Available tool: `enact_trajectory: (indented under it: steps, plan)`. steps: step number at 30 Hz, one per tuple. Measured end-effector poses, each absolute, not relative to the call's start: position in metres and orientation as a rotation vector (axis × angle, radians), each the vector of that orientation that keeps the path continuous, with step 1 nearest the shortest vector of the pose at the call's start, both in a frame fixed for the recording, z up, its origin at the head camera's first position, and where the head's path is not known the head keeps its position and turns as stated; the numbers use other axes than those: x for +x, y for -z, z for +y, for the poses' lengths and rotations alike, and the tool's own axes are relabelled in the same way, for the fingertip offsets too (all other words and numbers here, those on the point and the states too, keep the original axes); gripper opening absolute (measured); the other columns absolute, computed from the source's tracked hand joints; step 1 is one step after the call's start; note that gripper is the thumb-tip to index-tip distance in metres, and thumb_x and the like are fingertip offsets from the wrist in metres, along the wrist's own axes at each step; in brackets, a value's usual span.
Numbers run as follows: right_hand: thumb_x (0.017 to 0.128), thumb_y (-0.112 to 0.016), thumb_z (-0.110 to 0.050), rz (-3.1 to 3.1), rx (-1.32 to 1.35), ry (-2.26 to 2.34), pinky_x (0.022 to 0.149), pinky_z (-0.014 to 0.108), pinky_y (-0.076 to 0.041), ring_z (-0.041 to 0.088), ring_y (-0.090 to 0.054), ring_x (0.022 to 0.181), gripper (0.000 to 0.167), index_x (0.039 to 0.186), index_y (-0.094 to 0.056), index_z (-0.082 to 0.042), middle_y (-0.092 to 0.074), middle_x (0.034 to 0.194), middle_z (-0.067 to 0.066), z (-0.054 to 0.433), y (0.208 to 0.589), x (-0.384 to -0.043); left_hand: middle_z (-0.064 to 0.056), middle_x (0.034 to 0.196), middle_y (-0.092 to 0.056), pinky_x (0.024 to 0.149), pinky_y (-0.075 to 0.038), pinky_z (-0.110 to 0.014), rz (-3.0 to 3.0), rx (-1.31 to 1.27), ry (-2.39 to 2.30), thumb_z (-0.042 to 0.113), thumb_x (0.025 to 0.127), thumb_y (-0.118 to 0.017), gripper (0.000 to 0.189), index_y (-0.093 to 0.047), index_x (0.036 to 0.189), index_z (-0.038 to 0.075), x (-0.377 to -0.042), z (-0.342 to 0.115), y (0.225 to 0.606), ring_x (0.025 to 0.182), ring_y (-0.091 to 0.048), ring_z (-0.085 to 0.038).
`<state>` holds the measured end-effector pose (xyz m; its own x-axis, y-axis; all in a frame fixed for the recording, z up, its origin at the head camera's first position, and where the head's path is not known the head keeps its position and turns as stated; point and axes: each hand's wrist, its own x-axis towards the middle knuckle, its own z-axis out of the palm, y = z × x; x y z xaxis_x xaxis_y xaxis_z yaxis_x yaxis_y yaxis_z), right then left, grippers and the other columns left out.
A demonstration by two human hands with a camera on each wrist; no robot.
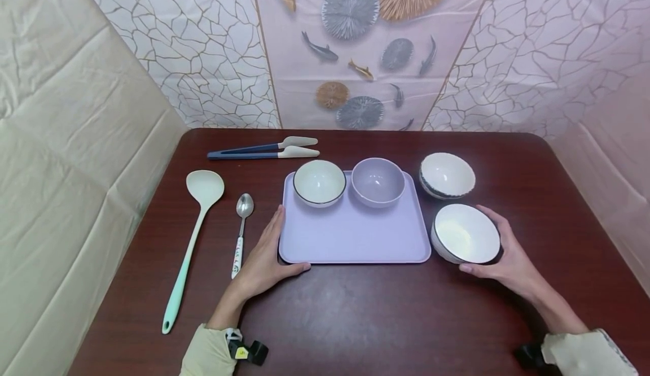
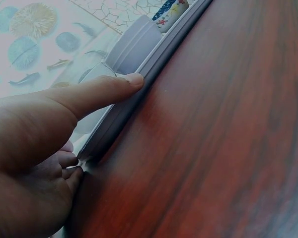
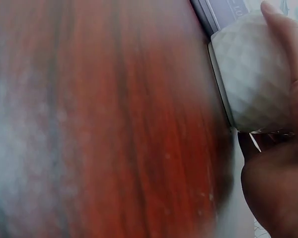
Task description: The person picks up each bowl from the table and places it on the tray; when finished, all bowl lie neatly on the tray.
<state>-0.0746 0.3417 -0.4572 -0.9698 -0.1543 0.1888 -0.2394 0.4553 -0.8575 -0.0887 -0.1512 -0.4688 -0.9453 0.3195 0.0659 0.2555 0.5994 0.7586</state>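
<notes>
A lilac tray (image 1: 355, 240) lies on the table with a white dark-rimmed bowl (image 1: 319, 181) and a lilac bowl (image 1: 378, 181) at its back edge. My left hand (image 1: 264, 263) rests against the tray's front left corner, fingers along the side and thumb straight at the front edge. In the left wrist view, that thumb touches the tray's rim (image 2: 120, 110). To the right of the tray, my right hand (image 1: 513, 263) grips a white bowl (image 1: 466, 232) by its right side. The right wrist view shows its dimpled outer wall (image 3: 258, 74) under the thumb.
Behind the gripped bowl stands another white bowl (image 1: 447, 174) with a patterned outside. Blue-handled tongs (image 1: 254, 151) lie behind the tray. To the left are a metal spoon (image 1: 242, 223) and a long ladle (image 1: 190, 252) with a mint handle. Fabric walls (image 1: 218, 48) border the table (image 1: 365, 314).
</notes>
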Motion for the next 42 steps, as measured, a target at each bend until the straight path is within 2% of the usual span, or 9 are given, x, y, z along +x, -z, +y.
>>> enact_trajectory:
  steps: [9,16,32,42]
  plan:
    - [0.053,-0.091,0.013,-2.599,0.347,-1.535,0.093,0.012,-0.031,0.011,-0.038,0.123,0.124,0.154,-0.026,-0.015,-0.037,0.145,0.006,0.342,0.456,-0.076,-0.007,0.164,-0.002,0.113,-0.019,-0.049,2.742,0.495,-1.286,0.043,0.075,-0.085,0.122,-0.002,0.158,0.01,-0.088,-0.152,0.468,0.148,-0.004,-0.02]
    - [0.055,-0.088,0.015,-2.568,0.333,-1.567,0.093,0.013,-0.033,0.013,-0.04,0.122,0.12,0.154,-0.027,-0.014,-0.038,0.145,0.007,0.336,0.452,-0.074,-0.008,0.164,-0.002,0.113,-0.02,-0.049,2.737,0.486,-1.293,0.043,0.075,-0.085,0.122,-0.002,0.158,0.01,-0.086,-0.153,0.469,0.148,-0.005,-0.021]
    - [0.055,-0.084,0.021,-2.509,0.406,-1.686,0.094,0.016,-0.036,0.018,-0.042,0.122,0.117,0.152,-0.028,-0.01,-0.038,0.145,0.011,0.309,0.414,-0.075,-0.009,0.164,-0.002,0.113,-0.019,-0.049,2.742,0.508,-1.299,0.042,0.075,-0.085,0.122,-0.002,0.158,0.009,-0.088,-0.154,0.469,0.148,-0.004,-0.021]
    - [0.055,-0.091,0.009,-2.587,0.437,-1.625,0.094,0.014,-0.035,0.014,-0.044,0.12,0.116,0.151,-0.03,-0.013,-0.041,0.142,0.005,0.266,0.398,-0.072,-0.01,0.163,-0.004,0.114,-0.019,-0.048,2.757,0.516,-1.28,0.042,0.075,-0.085,0.121,-0.004,0.158,0.006,-0.089,-0.153,0.469,0.148,-0.005,-0.023]
